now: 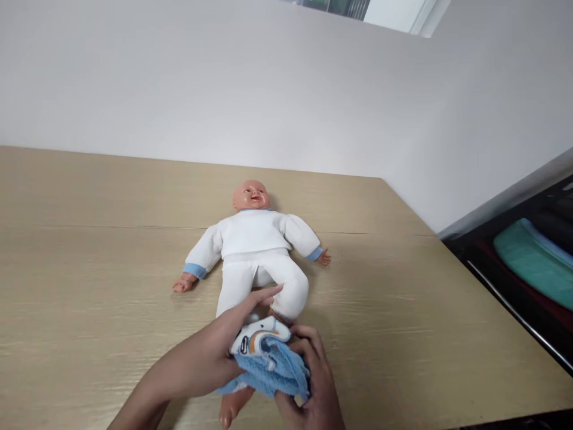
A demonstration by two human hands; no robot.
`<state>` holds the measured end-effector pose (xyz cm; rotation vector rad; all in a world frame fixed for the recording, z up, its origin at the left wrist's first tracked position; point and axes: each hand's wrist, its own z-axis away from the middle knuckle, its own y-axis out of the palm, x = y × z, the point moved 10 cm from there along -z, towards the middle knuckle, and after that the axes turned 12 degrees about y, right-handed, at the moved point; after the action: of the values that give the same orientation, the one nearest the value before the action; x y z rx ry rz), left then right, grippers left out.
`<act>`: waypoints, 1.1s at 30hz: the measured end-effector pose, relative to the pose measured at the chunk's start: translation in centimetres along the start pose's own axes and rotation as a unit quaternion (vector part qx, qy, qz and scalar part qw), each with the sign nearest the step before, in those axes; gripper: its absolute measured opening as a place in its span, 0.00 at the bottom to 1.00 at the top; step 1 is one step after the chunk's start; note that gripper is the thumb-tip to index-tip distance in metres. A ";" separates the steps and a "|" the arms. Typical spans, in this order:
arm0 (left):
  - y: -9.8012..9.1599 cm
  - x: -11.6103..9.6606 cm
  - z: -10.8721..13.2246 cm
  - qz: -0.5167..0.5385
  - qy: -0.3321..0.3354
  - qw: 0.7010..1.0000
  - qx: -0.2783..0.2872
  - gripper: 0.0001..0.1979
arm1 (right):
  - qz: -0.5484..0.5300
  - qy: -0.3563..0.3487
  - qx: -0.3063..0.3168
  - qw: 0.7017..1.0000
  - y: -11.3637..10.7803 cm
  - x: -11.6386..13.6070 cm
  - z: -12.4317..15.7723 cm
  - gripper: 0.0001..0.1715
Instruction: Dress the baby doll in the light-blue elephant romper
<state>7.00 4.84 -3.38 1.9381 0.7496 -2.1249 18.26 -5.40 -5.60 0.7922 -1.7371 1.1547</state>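
A baby doll (257,233) in a white top and white trousers lies on its back on the wooden table, head away from me. Around its lower legs is a bunched blue terry garment (273,364) with a white and orange patch. My left hand (228,340) grips the garment's left side, its fingers reaching over to the doll's leg and its thumb tucked at the cloth. My right hand (313,376) is closed on the garment's right side, fingers on top and thumb below. One bare doll foot (235,406) sticks out beneath the cloth; the other foot is mostly hidden.
The wooden table (111,251) meets a pale wall (179,77) behind the doll. Past the table's right edge, a dark surface holds green folded cloth (532,263). A window opening (371,15) shows at the top.
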 end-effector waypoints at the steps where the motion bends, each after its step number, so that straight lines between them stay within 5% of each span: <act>1: -0.2 -0.1 -0.1 -0.011 -0.001 1.000 -0.015 0.41 | -0.013 0.001 0.009 1.000 0.0 0.1 -0.1 0.23; 9: -0.4 -0.3 -0.6 0.008 0.011 1.000 -0.025 0.35 | -0.090 0.094 -0.025 0.991 -1.1 -1.8 -0.9 0.20; 15: -0.3 -0.1 -0.7 0.033 0.036 0.999 -0.011 0.35 | -0.058 -0.016 -0.044 0.997 -1.9 -0.7 -1.8 0.27; 20: -0.8 -0.1 -1.3 -0.042 0.089 0.995 -0.025 0.30 | -0.032 -0.018 -0.072 0.997 -2.6 -1.2 -2.1 0.25; 28: -1.9 0.2 -1.9 -0.179 0.162 0.970 -0.039 0.13 | -0.146 0.107 0.043 0.982 -0.8 -6.4 -2.6 0.17; 33: -2.2 0.3 -2.1 -0.230 0.151 0.961 -0.032 0.16 | -0.171 0.152 0.159 0.960 0.3 -7.2 -2.0 0.24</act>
<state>7.87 7.79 -3.15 2.2551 1.4326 -2.0082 21.55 -3.15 -11.92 1.0028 -1.1232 1.2536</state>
